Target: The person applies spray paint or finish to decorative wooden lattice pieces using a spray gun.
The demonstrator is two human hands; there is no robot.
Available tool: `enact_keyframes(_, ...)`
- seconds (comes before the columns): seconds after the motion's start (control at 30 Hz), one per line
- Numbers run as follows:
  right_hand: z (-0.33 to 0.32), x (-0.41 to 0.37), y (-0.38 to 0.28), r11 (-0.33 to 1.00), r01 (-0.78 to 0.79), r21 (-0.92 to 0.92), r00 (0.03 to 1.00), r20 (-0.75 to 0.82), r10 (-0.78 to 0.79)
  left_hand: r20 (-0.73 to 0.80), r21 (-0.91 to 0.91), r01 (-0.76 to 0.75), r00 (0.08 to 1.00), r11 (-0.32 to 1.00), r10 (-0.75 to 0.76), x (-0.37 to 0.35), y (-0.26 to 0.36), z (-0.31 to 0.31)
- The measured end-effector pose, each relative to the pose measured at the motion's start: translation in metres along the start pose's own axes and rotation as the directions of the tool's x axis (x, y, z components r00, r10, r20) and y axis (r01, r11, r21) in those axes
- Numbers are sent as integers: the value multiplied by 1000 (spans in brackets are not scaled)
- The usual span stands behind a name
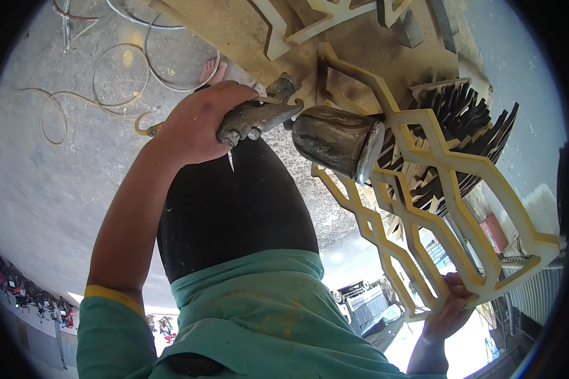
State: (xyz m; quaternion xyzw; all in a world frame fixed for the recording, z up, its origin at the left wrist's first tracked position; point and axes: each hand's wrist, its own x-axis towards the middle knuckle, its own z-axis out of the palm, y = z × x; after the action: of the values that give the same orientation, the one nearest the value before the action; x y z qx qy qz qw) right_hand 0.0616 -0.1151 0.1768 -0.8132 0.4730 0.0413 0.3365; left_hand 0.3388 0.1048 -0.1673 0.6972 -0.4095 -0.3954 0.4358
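My left hand (pixel 199 123) is closed round the body of a worn metal spray gun (pixel 262 117). The gun's paint-stained cup (pixel 335 140) sticks out to the right, tilted, and overlaps the frame in this view. On the right, my right hand (pixel 447 309) grips the near end of a cream-yellow lattice frame (pixel 449 158) made of zigzag bars. The frame stands tilted, its far end reaching up past the cup. My right fingers are partly hidden behind its edge.
Behind the frame lies a pile of dark, thin offcuts (pixel 455 120). More lattice pieces (pixel 316 25) rest on a brown board (pixel 234 31) at the top. A thin hose (pixel 95 88) loops over the concrete floor at upper left, near a bare foot (pixel 214 71).
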Motion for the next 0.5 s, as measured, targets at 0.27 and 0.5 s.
enact_keyframes(0.27,2,5,-1,998,57,35,997,50,-59,-92,75,-49,994,996,56,-6,-1,12)
enact_keyframes(0.5,-10,8,13,997,74,-11,997,2,-74,-126,84,-6,992,996,17,-23,0,26)
